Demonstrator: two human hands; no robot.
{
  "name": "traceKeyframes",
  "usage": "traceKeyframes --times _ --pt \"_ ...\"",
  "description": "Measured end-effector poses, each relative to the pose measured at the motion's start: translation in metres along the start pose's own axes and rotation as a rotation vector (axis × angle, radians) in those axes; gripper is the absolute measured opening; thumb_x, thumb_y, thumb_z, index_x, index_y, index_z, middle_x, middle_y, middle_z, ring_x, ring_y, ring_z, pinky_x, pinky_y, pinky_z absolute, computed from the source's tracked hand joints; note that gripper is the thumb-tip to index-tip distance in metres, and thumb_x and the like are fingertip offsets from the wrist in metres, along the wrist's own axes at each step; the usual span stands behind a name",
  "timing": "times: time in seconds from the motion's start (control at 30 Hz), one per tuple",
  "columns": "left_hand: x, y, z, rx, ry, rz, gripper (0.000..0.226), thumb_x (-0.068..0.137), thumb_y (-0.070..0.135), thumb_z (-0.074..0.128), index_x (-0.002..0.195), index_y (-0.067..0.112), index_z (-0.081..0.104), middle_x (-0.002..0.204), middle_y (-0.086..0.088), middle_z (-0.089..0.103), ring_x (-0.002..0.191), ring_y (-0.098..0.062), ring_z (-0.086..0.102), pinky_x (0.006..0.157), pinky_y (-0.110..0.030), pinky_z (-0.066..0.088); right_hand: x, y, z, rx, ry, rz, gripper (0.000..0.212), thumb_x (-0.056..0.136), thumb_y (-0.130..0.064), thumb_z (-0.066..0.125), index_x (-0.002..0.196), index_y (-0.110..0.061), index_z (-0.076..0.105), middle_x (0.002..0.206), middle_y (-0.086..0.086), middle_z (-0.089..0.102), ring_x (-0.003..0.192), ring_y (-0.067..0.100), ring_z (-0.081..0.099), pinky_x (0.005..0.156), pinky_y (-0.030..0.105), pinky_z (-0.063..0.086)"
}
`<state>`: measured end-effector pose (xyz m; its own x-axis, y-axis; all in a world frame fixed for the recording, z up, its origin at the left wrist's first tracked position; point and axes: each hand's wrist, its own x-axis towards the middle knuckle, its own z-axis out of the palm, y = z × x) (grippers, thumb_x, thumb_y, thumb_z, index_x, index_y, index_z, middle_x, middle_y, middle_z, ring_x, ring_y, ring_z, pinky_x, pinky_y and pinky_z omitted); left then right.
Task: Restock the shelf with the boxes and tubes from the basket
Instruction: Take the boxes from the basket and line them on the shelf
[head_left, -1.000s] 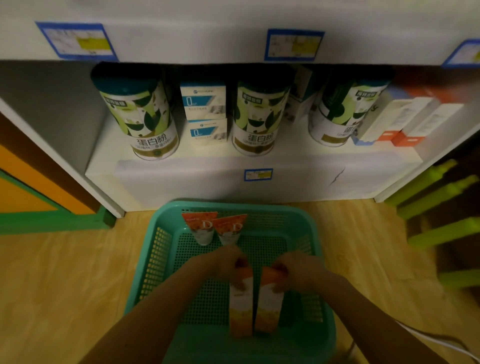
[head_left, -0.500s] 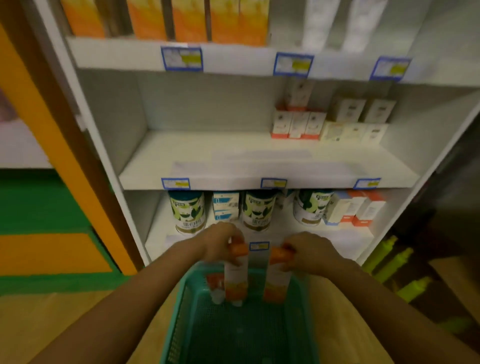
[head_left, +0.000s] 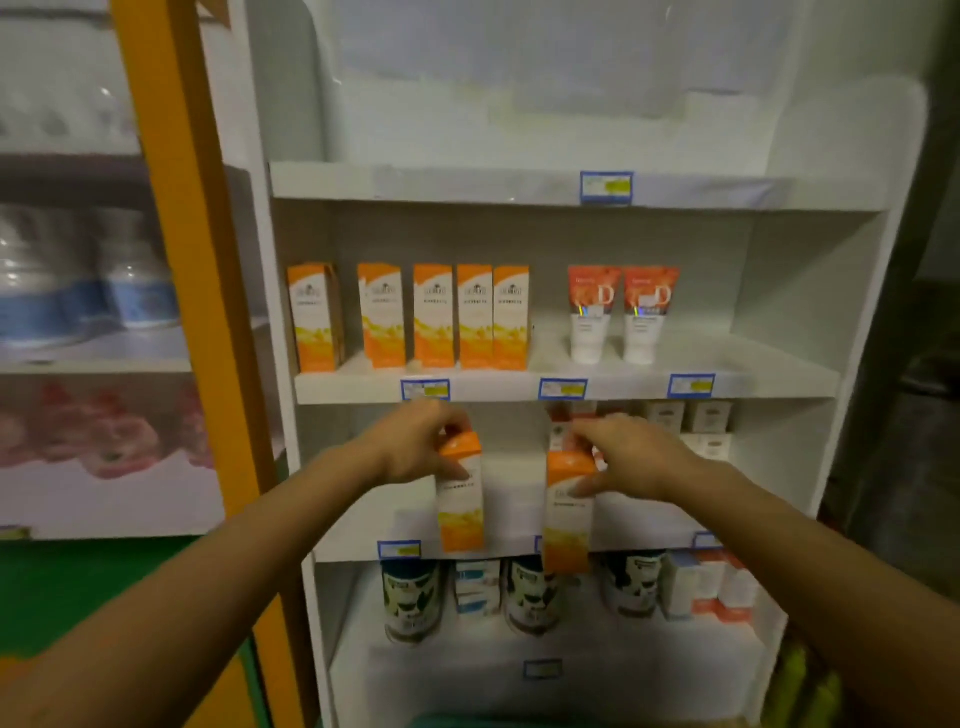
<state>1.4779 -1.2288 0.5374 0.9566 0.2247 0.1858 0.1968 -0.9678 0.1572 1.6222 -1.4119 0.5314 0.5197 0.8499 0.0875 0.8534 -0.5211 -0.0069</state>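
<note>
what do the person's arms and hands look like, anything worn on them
Both forearms are bare as far as the frame shows: no sleeves reach into view. The left hand and the right hand wear no gloves, and no watch, bracelet or ring shows. The picture is dim and slightly blurred, so small details may be missed.

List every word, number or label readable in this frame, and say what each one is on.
"D": on each of the two orange-and-white tubes on the upper stocked shelf.
Orange boxes on that shelf: logo and text lines blurred.
Box in left hand, box in right hand: print blurred.
Blue-framed price tags: too small.
Cans on the bottom shelf: unreadable.
</note>
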Motion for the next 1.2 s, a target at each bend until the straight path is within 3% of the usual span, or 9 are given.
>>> traceKeyframes --times 0.1,0.27,0.37,0.47,0.63,0.77,1.2 --pt "0.008 0.002 -0.031 0.038 0.104 -0.008 0.049 0.079 0.026 0.07 0.123 0.01 0.056 0.123 -0.009 0.06 0.11 -0.023 0.056 0.093 -0.031 0.046 0.007 -0.005 -0.036 -0.022 0.056 0.007 0.047 0.077 -0.044 0.069 0.116 -0.023 0.052 0.12 0.001 0.059 0.108 0.021 0.055 0.076 0.03 0.038" --pt "0.033 -0.001 -0.072 0.048 0.252 -0.022 0.052 0.079 0.025 0.071 0.125 0.01 0.056 0.122 -0.008 0.061 0.108 -0.022 0.057 0.092 -0.032 0.047 0.024 -0.006 -0.082 0.015 0.143 0.0 0.047 0.075 -0.039 0.073 0.115 -0.023 0.054 0.12 0.001 0.061 0.107 0.021 0.057 0.091 0.039 0.049" --pt "0.048 -0.004 -0.09 0.072 0.294 -0.021 0.047 0.079 0.026 0.07 0.122 0.009 0.058 0.118 -0.009 0.062 0.095 -0.017 0.054 0.083 -0.028 0.046 0.037 -0.006 -0.102 0.047 0.167 -0.002 0.046 0.075 -0.037 0.073 0.115 -0.021 0.055 0.118 0.002 0.06 0.106 0.021 0.056 0.094 0.041 0.049" --pt "0.062 -0.007 -0.102 0.056 0.308 -0.03 0.042 0.078 0.024 0.072 0.116 0.008 0.061 0.117 -0.009 0.063 0.093 -0.015 0.053 0.08 -0.027 0.045 0.05 -0.003 -0.117 0.052 0.205 0.011 0.047 0.076 -0.034 0.073 0.116 -0.019 0.054 0.12 0.004 0.06 0.108 0.023 0.056 0.095 0.041 0.049" --pt "0.083 -0.008 -0.113 0.051 0.288 -0.024 0.043 0.077 0.025 0.073 0.115 0.008 0.063 0.116 -0.01 0.065 0.104 -0.024 0.06 0.091 -0.036 0.051 0.072 0.012 -0.132 0.072 0.265 0.051 0.049 0.074 -0.031 0.075 0.116 -0.016 0.056 0.12 0.007 0.06 0.107 0.024 0.058 0.092 0.04 0.051" --pt "0.097 -0.005 -0.119 0.056 0.306 -0.002 0.043 0.075 0.027 0.075 0.112 0.01 0.064 0.114 -0.009 0.067 0.098 -0.022 0.061 0.091 -0.039 0.053 0.092 0.025 -0.135 0.114 0.332 0.092 0.047 0.074 -0.028 0.076 0.114 -0.016 0.057 0.12 0.008 0.061 0.106 0.025 0.059 0.09 0.039 0.053" --pt "0.129 0.008 -0.122 0.065 0.284 0.067 0.047 0.074 0.029 0.075 0.115 0.01 0.063 0.116 -0.009 0.066 0.093 -0.014 0.055 0.081 -0.027 0.048 0.143 0.032 -0.123 0.17 0.353 0.17 0.04 0.078 -0.025 0.072 0.114 -0.014 0.057 0.121 0.01 0.061 0.11 0.027 0.058 0.093 0.038 0.048"
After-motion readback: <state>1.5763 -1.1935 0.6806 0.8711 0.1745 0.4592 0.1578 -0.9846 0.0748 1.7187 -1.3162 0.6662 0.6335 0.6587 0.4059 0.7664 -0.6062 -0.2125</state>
